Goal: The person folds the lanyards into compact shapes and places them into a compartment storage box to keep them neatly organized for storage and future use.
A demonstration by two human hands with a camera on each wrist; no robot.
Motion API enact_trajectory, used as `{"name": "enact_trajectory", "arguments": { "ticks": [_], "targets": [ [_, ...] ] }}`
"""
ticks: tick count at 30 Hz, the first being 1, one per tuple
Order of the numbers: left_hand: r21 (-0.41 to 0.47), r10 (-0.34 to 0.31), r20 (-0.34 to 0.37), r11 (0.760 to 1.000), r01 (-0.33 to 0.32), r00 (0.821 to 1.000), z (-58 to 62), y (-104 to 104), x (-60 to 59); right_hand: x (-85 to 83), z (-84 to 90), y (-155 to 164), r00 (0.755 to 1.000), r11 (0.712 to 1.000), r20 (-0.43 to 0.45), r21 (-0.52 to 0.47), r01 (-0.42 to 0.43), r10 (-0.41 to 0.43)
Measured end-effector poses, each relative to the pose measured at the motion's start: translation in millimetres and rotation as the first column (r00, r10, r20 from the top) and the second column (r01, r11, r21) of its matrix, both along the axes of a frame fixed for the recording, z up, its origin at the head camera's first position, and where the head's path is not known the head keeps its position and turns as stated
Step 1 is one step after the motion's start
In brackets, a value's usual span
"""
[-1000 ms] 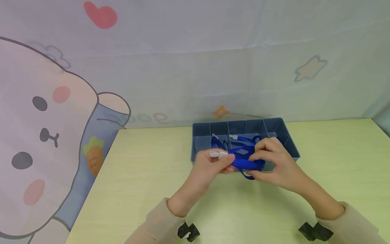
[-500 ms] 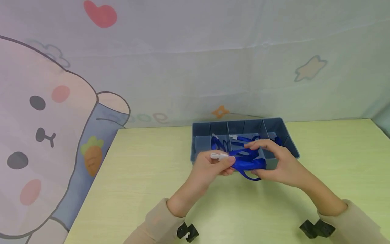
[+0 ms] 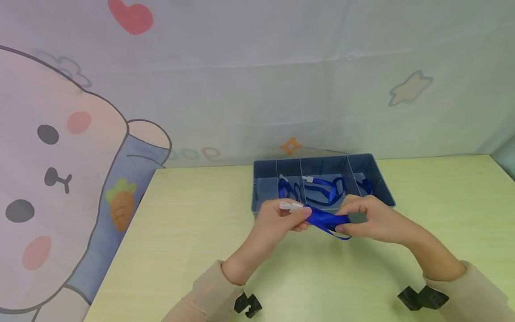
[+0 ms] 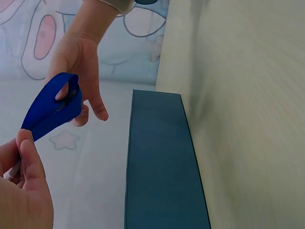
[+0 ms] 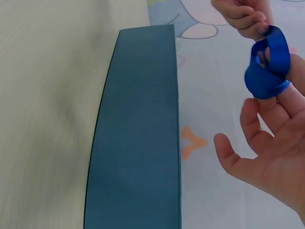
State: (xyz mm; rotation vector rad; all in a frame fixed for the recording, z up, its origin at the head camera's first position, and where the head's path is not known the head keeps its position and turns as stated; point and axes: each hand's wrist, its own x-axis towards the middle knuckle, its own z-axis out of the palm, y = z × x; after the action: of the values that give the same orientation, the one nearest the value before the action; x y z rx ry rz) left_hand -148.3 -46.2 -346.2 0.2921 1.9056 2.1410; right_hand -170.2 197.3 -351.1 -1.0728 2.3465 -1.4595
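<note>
A blue lanyard [image 3: 327,219] with a white clip [image 3: 290,206] stretches between my two hands just in front of the grey divided tray [image 3: 261,188]. My left hand [image 3: 301,215] pinches the clip end between thumb and fingers. My right hand [image 3: 344,222] pinches the folded far end of the strap. In the left wrist view the blue lanyard [image 4: 51,107] runs from my left thumb [image 4: 29,160] up to the right hand [image 4: 78,71]. The right wrist view shows the lanyard [image 5: 269,67] looped over a fingertip of my right hand [image 5: 267,157], its other fingers spread.
More blue lanyards [image 3: 327,185] with white clips lie in the tray's middle compartments. The tray stands on a pale green table [image 3: 193,232] against a cartoon backdrop. The table's left edge [image 3: 120,250] is near. Black wrist mounts [image 3: 248,305] show at both sleeves.
My right hand has come down from over the tray's front and drawn slightly right, pulling the bunched lanyard into a flatter fold. The left hand has stayed put.
</note>
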Motion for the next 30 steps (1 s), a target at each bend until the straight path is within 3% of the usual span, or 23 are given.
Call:
{"name": "enact_trajectory", "arguments": {
  "ticks": [2,5,8,10,14,17,19,22,25,30],
  "targets": [
    [-0.016,0.005,-0.013,1.0,-0.005,1.0,-1.0,0.1,0.0,-0.4,0.6,1.3,0.998,0.999,0.029,0.005,-0.05,0.05],
    [-0.034,0.016,-0.017,0.999,-0.017,1.0,-2.5,0.2,-0.2,-0.2,0.2,1.2,0.99,0.989,0.06,-0.08,-0.121,0.126],
    [-0.043,0.036,-0.014,0.998,-0.037,0.999,-4.5,0.6,-1.4,1.4,0.2,-0.5,0.979,0.97,0.104,-0.192,-0.152,0.174],
    [-0.045,0.055,-0.019,0.997,-0.056,0.998,-5.3,0.4,-1.7,2.6,1.0,-1.1,0.973,0.969,0.162,-0.211,-0.125,0.161],
    [-0.05,0.093,-0.057,0.994,-0.096,0.994,-9.3,-0.3,-0.9,5.6,3.9,-2.2,0.971,0.998,0.236,-0.062,-0.02,0.035],
    [-0.056,0.111,-0.08,0.992,-0.116,0.991,-13.8,0.7,-0.1,6.8,6.3,-4.3,0.974,0.993,0.223,0.118,0.023,-0.049],
    [-0.059,0.117,-0.084,0.991,-0.123,0.99,-15.5,1.8,0.6,6.6,8.1,-5.4,0.981,0.981,0.193,0.192,-0.008,-0.03],
    [-0.059,0.115,-0.075,0.991,-0.12,0.99,-16.7,2.9,1.5,5.2,10.7,-5.4,0.981,0.969,0.18,0.222,-0.108,0.068],
    [-0.059,0.126,-0.059,0.99,-0.129,0.99,-17.1,3.3,1.8,3.9,12.2,-3.8,0.966,0.97,0.209,0.158,-0.186,0.151],
    [-0.033,0.155,-0.055,0.987,-0.157,0.986,-18.4,3.8,-1.0,3.2,9.3,-1.5,0.93,0.973,0.29,-0.098,-0.208,0.227]
  ]
}}
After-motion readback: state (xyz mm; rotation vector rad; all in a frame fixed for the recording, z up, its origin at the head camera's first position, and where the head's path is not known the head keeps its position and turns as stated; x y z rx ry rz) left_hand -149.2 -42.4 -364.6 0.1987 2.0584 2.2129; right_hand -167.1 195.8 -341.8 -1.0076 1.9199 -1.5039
